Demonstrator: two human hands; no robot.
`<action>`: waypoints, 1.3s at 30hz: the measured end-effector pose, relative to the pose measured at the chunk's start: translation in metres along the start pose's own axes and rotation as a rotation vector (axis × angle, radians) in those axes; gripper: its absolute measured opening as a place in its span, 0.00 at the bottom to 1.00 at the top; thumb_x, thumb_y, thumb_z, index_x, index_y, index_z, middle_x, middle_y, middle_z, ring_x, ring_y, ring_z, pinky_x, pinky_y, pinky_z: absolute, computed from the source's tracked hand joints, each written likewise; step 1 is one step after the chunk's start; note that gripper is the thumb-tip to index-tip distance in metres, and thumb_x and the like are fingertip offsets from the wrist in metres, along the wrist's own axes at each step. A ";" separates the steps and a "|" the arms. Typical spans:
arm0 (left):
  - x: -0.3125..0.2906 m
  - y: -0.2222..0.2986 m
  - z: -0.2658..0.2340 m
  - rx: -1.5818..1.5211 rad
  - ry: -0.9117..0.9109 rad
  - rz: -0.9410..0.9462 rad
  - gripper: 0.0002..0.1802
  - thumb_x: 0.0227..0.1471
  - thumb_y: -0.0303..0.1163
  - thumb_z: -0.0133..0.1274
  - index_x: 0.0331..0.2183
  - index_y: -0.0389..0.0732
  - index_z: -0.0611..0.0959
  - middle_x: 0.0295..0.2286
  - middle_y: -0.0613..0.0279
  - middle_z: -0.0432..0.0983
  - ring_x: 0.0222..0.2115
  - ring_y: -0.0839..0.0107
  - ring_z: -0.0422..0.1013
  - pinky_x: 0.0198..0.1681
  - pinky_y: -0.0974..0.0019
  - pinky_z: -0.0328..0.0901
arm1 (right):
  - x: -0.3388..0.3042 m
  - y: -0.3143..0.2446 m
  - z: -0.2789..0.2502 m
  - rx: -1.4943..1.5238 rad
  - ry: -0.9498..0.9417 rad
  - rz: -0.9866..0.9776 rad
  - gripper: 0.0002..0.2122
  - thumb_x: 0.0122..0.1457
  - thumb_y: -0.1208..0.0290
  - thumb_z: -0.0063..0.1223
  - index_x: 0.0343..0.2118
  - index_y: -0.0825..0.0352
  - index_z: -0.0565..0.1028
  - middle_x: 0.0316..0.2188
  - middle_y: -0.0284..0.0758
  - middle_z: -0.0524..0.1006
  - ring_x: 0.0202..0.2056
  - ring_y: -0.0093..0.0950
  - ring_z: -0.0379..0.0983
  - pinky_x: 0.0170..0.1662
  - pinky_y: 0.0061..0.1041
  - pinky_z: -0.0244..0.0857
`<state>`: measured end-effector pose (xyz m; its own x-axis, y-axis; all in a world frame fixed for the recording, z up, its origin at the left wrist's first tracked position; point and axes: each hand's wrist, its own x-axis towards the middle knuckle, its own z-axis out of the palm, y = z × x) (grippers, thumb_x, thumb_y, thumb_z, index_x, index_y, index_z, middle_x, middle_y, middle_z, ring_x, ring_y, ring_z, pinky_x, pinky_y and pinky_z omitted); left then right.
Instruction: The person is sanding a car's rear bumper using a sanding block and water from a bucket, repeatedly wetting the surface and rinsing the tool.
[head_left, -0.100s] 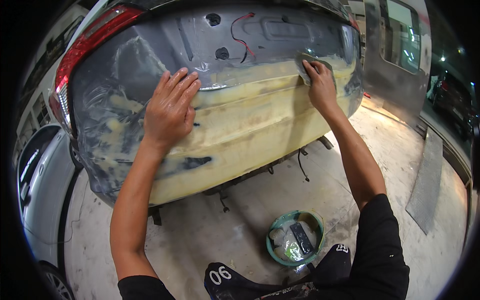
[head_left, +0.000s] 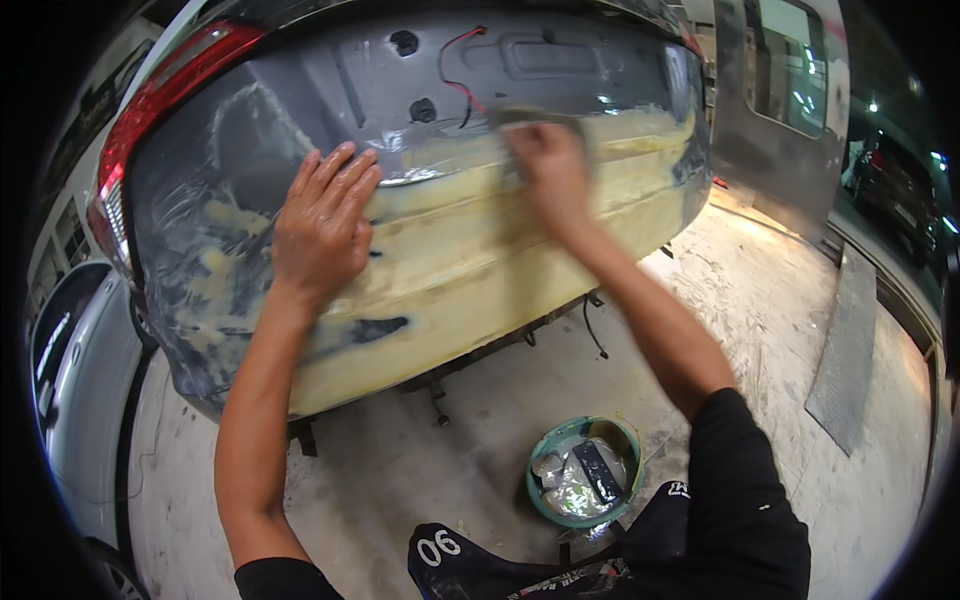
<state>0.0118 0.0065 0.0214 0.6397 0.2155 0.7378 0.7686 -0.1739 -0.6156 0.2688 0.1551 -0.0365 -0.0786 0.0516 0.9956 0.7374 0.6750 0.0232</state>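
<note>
Left hand (head_left: 322, 225) spread flat, bracing on car rear panel (head_left: 470, 260). Right hand (head_left: 548, 165) blurred, pressing grey sanding pad (head_left: 520, 118) onto yellow filler (head_left: 480, 230); grip unclear. Best kept flat, even pressure. Green bucket (head_left: 585, 470) on floor below hands.

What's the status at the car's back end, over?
Left hand flat on rear panel, steadying. Right hand pressing sanding pad on yellow filler. Green bucket on floor, clear of both.

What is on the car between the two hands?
In the head view, only yellow filler smeared on the grey car panel lies between the left hand and right hand.
</note>
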 end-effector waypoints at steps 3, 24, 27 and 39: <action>-0.019 -0.002 -0.007 -0.009 -0.005 -0.038 0.27 0.41 0.20 0.49 0.48 0.38 0.80 0.53 0.60 0.74 0.59 0.60 0.65 0.66 0.48 0.55 | 0.001 -0.113 -0.001 0.144 -0.058 -0.202 0.23 0.53 0.78 0.49 0.55 0.62 0.73 0.49 0.47 0.72 0.55 0.49 0.67 0.61 0.45 0.59; -0.012 0.010 -0.008 0.051 -0.001 -0.048 0.27 0.42 0.20 0.46 0.48 0.39 0.80 0.53 0.59 0.75 0.60 0.59 0.65 0.67 0.48 0.52 | -0.004 0.169 -0.020 -0.115 -0.065 -0.049 0.22 0.58 0.72 0.50 0.57 0.58 0.73 0.58 0.36 0.72 0.61 0.39 0.65 0.63 0.46 0.57; -0.007 0.021 0.001 0.009 0.008 -0.058 0.27 0.41 0.17 0.44 0.47 0.36 0.79 0.53 0.56 0.75 0.60 0.56 0.64 0.66 0.45 0.52 | 0.001 0.220 -0.033 -0.173 -0.167 0.065 0.22 0.59 0.76 0.42 0.57 0.59 0.73 0.59 0.39 0.72 0.60 0.40 0.66 0.61 0.47 0.60; -0.017 0.016 0.003 0.043 -0.015 -0.054 0.28 0.42 0.18 0.42 0.48 0.35 0.79 0.53 0.54 0.75 0.60 0.53 0.65 0.66 0.44 0.51 | -0.005 0.206 -0.024 -0.212 -0.232 0.084 0.22 0.61 0.76 0.38 0.58 0.62 0.71 0.62 0.40 0.68 0.63 0.39 0.63 0.66 0.42 0.54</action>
<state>0.0136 0.0034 -0.0018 0.5968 0.2382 0.7662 0.8010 -0.1206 -0.5864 0.4374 0.2761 -0.0341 -0.1442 0.2830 0.9482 0.8691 0.4943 -0.0153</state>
